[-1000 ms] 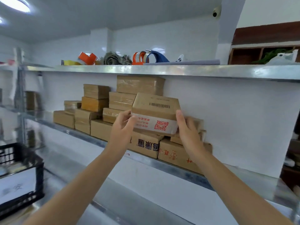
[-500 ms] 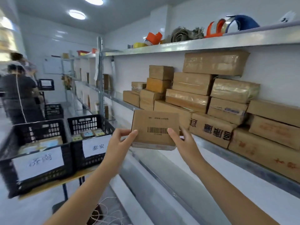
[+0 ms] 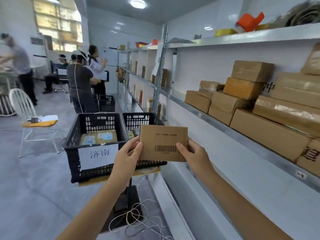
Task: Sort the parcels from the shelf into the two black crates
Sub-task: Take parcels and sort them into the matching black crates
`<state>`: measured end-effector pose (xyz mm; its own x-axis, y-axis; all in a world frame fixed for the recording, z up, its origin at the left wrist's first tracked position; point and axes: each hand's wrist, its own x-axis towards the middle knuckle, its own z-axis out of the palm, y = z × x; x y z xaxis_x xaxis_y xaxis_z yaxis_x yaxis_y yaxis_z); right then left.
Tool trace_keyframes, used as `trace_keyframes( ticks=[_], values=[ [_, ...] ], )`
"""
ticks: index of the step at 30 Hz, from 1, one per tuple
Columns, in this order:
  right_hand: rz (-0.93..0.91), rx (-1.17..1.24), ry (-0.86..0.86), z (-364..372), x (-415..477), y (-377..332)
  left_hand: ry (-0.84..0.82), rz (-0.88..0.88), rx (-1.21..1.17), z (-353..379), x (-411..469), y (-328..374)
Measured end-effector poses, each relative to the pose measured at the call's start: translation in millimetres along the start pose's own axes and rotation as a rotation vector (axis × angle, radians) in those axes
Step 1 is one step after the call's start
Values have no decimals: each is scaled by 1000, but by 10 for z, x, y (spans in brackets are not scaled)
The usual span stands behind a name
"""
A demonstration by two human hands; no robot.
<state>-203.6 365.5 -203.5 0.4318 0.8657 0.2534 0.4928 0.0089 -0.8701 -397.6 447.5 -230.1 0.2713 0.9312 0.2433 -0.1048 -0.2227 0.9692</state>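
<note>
Steel shelf (image 3: 174, 95) of stacked parcels (image 3: 270, 134), taped brown cardboard, cut off at right. Black lattice left crate (image 3: 72, 137), paper-labelled; right crate (image 3: 138, 119) half hidden. Flat barcoded cardboard parcel (image 3: 162, 142), small print illegible, before right crate, clamped between left grip (image 3: 127, 154) and right grip (image 3: 194, 154).

I'm viewing through one head-worn wide camera, facing forward and slightly down, the shelf (image 3: 225, 130) running close on the right.

Right of the right hand (image 3: 194, 154), the metal shelf (image 3: 216, 117) carries stacked brown parcels (image 3: 270, 134). Beyond the left hand (image 3: 127, 154), a small wooden desk (image 3: 97, 181) bears two black crates (image 3: 72, 153) side by side. Below both hands, a tangled cord (image 3: 136, 213) lies on the grey floor (image 3: 34, 196).
</note>
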Motion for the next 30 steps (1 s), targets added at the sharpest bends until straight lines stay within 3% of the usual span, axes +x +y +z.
trace_keyframes(
  ticks=[10, 14, 20, 30],
  values=[
    [49, 38, -93, 929, 717, 171, 86, 40, 224, -709, 786, -482],
    [98, 89, -55, 1128, 837, 221, 111, 34, 320, -837, 951, -706],
    [171, 91, 12, 1256, 1119, 292, 76, 7, 345, -921, 1109, -935],
    [151, 86, -119, 1472, 1905, 554, 154, -45, 308, -928, 1621, -1134]
  ],
)
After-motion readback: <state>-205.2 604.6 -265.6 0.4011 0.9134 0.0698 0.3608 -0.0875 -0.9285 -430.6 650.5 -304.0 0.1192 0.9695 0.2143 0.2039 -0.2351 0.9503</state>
